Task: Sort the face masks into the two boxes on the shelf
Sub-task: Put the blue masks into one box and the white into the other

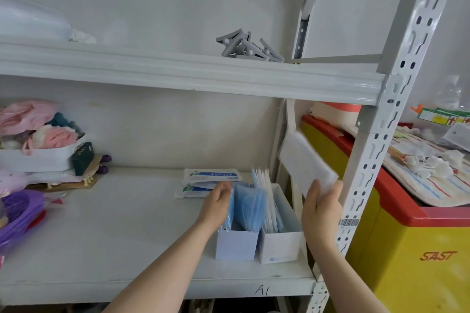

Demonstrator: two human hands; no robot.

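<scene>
Two white boxes stand side by side at the right end of the lower shelf [127,249]. The left box [235,246] holds blue face masks [250,207] standing on edge. The right box [279,244] holds white wrapped masks [264,185]. My left hand [216,202] rests against the blue masks at the left box's far end, fingers on them. My right hand [321,208] holds a white face mask [306,164] up by its lower end, above and to the right of the right box. Behind the boxes lie sealed mask packets [211,176] with blue print.
A white metal upright [376,150] stands just right of my right hand. Beyond it is a yellow and red chest [407,244] with a striped cloth. At the shelf's left sit a box of pink cloth items [38,140] and a purple basket [17,213]. Grey brackets [248,47] lie on the upper shelf.
</scene>
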